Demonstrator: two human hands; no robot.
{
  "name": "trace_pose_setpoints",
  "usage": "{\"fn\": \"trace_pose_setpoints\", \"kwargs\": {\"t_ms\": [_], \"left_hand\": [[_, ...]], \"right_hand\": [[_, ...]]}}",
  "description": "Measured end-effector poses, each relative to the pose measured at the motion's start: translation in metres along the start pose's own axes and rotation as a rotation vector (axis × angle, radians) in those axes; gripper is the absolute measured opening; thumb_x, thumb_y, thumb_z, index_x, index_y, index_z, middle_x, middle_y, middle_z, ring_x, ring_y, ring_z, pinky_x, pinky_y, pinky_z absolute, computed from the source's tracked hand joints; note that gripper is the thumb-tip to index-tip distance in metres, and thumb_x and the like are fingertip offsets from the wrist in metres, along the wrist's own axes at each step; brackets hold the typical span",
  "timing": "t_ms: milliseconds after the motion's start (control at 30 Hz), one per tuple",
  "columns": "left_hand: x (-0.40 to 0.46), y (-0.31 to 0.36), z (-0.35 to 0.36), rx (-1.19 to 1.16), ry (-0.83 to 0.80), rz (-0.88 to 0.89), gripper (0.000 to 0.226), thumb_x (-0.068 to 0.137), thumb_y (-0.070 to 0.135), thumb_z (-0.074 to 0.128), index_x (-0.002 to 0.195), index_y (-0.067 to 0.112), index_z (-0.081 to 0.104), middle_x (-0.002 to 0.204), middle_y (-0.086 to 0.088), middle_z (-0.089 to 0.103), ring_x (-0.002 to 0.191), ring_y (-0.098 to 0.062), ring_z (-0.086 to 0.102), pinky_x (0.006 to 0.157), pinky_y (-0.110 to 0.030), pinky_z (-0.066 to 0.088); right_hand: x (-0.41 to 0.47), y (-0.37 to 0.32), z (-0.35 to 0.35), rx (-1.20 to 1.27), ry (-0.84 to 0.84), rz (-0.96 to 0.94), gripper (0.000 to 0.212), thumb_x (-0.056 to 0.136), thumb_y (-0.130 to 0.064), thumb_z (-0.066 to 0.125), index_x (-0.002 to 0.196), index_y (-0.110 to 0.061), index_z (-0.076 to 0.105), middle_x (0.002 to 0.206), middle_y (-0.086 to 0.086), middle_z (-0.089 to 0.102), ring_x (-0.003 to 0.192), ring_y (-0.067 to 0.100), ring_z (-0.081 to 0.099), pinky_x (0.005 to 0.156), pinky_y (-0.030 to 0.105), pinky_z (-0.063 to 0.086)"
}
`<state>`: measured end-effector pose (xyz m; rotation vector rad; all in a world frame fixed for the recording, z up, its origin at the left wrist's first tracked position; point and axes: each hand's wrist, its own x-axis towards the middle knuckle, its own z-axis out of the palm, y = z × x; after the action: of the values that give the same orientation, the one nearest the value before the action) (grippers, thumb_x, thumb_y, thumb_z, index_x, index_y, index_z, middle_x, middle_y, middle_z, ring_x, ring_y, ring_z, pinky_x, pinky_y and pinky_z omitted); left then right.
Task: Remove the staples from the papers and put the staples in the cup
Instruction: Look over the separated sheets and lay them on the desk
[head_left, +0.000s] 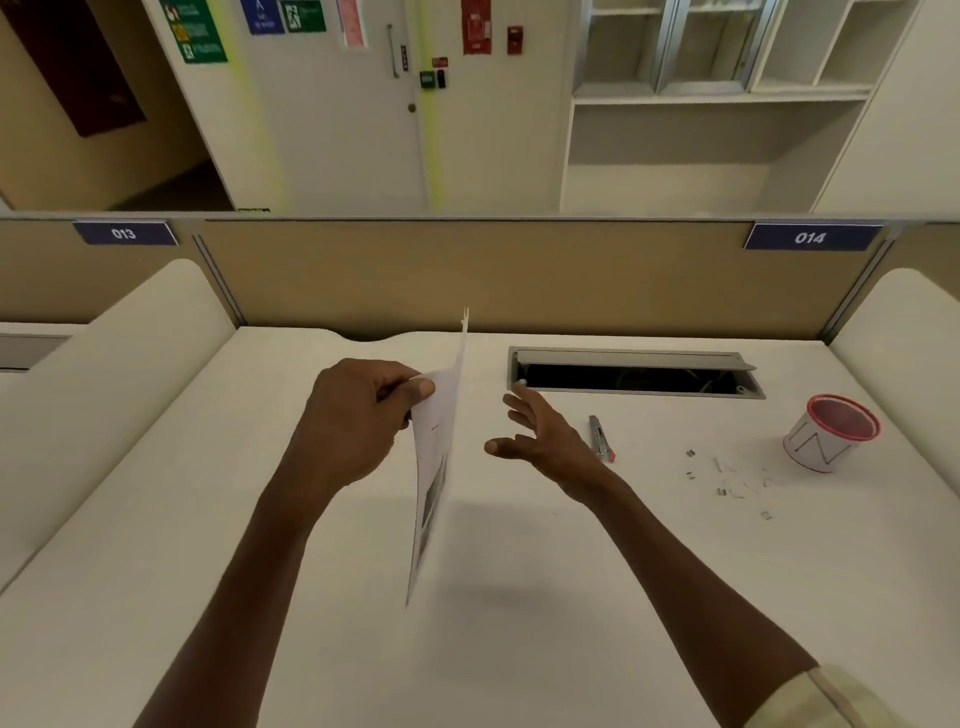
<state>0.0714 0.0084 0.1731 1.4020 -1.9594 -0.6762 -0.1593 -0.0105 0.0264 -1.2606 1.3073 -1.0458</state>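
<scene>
My left hand (358, 421) pinches a bundle of white papers (435, 467) near its upper edge and holds it almost edge-on above the desk. The papers look blurred. My right hand (545, 436) hovers just right of the papers with fingers spread and holds nothing. A small metal staple remover with a red tip (601, 439) lies on the desk behind my right hand. Several loose staples (727, 480) are scattered on the desk to the right. A white paper cup with a red rim (831, 432) stands upright at the far right, beyond the staples.
The white desk (519, 597) has an open cable hatch (634, 373) at the back, right of centre. A tan partition (519, 275) closes off the far edge. Raised white dividers flank the desk on the left (130, 353) and right (904, 332).
</scene>
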Motion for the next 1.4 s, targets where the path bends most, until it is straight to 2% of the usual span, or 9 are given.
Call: {"fn": "trace_pose_setpoints", "kwargs": {"t_ms": [100, 167, 267, 500, 700, 900, 1133, 1267, 1400], "left_hand": [[-0.002, 0.012, -0.017, -0.041, 0.039, 0.089, 0.021, 0.093, 0.032, 0.059, 0.093, 0.018, 0.075, 0.083, -0.005, 0.074, 0.08, -0.023, 0.07, 0.077, -0.042, 0.057], [-0.001, 0.02, -0.027, -0.06, 0.032, 0.143, 0.021, 0.093, 0.032, 0.058, 0.093, 0.018, 0.074, 0.085, -0.002, 0.074, 0.08, -0.019, 0.07, 0.071, -0.028, 0.057], [-0.001, 0.032, -0.035, -0.138, -0.03, 0.184, 0.021, 0.093, 0.029, 0.057, 0.094, 0.018, 0.074, 0.085, 0.009, 0.075, 0.08, -0.006, 0.07, 0.065, -0.007, 0.05], [0.009, 0.044, -0.024, -0.216, 0.002, 0.21, 0.02, 0.092, 0.025, 0.057, 0.097, 0.014, 0.073, 0.086, 0.01, 0.074, 0.081, -0.01, 0.069, 0.062, -0.005, 0.048], [0.028, 0.044, 0.003, -0.31, 0.175, 0.04, 0.021, 0.094, 0.029, 0.057, 0.095, 0.013, 0.07, 0.09, 0.0, 0.075, 0.083, -0.018, 0.073, 0.073, -0.022, 0.059], [0.027, 0.04, 0.045, -0.645, 0.08, -0.128, 0.016, 0.094, 0.014, 0.058, 0.101, 0.006, 0.07, 0.101, -0.01, 0.074, 0.098, -0.029, 0.07, 0.089, -0.039, 0.057], [0.019, 0.042, 0.088, -0.818, 0.132, -0.342, 0.019, 0.082, 0.016, 0.073, 0.098, 0.006, 0.072, 0.096, -0.01, 0.076, 0.09, -0.027, 0.073, 0.088, -0.044, 0.056], [0.013, 0.049, 0.101, -0.864, 0.098, -0.38, 0.015, 0.086, 0.017, 0.068, 0.097, 0.008, 0.071, 0.099, -0.01, 0.075, 0.09, -0.026, 0.073, 0.088, -0.043, 0.057], [0.016, 0.052, 0.104, -0.826, 0.104, -0.375, 0.016, 0.087, 0.019, 0.066, 0.101, 0.011, 0.07, 0.103, -0.009, 0.074, 0.094, -0.026, 0.072, 0.09, -0.044, 0.056]], "right_hand": [[-0.002, -0.022, -0.007, 0.064, 0.04, -0.055, 0.106, 0.067, -0.036, 0.085, 0.15, -0.03, 0.019, 0.155, -0.006, 0.032, 0.141, 0.01, 0.032, 0.107, 0.033, 0.034], [-0.004, -0.033, -0.014, 0.08, 0.07, -0.094, 0.105, 0.067, -0.038, 0.085, 0.149, -0.031, 0.021, 0.153, -0.007, 0.036, 0.139, 0.011, 0.035, 0.106, 0.034, 0.034], [-0.006, -0.047, -0.027, 0.162, 0.014, -0.194, 0.08, 0.076, -0.023, 0.08, 0.141, -0.023, 0.034, 0.136, -0.001, 0.056, 0.125, 0.019, 0.054, 0.1, 0.041, 0.048], [-0.016, -0.057, -0.051, 0.233, 0.079, -0.219, 0.038, 0.078, -0.023, 0.075, 0.111, -0.007, 0.066, 0.114, 0.006, 0.071, 0.103, 0.03, 0.068, 0.087, 0.043, 0.057], [-0.035, -0.058, -0.065, 0.262, 0.221, -0.223, 0.027, 0.083, -0.018, 0.073, 0.106, -0.005, 0.069, 0.105, 0.004, 0.075, 0.09, 0.027, 0.073, 0.069, 0.033, 0.059], [-0.056, -0.058, -0.087, 0.289, 0.275, -0.187, 0.023, 0.082, -0.017, 0.074, 0.104, -0.011, 0.07, 0.1, 0.0, 0.076, 0.085, 0.02, 0.074, 0.067, 0.027, 0.059], [-0.079, -0.039, -0.117, 0.314, 0.345, -0.128, 0.027, 0.08, -0.02, 0.076, 0.102, -0.006, 0.068, 0.097, 0.006, 0.076, 0.083, 0.024, 0.074, 0.068, 0.032, 0.06], [-0.086, -0.025, -0.13, 0.328, 0.354, -0.055, 0.029, 0.081, -0.021, 0.075, 0.105, -0.008, 0.065, 0.101, 0.007, 0.075, 0.085, 0.027, 0.074, 0.078, 0.048, 0.06], [-0.09, -0.02, -0.139, 0.451, 0.337, -0.029, 0.028, 0.084, -0.015, 0.071, 0.111, -0.012, 0.067, 0.104, 0.008, 0.074, 0.09, 0.03, 0.073, 0.08, 0.05, 0.058]]}}
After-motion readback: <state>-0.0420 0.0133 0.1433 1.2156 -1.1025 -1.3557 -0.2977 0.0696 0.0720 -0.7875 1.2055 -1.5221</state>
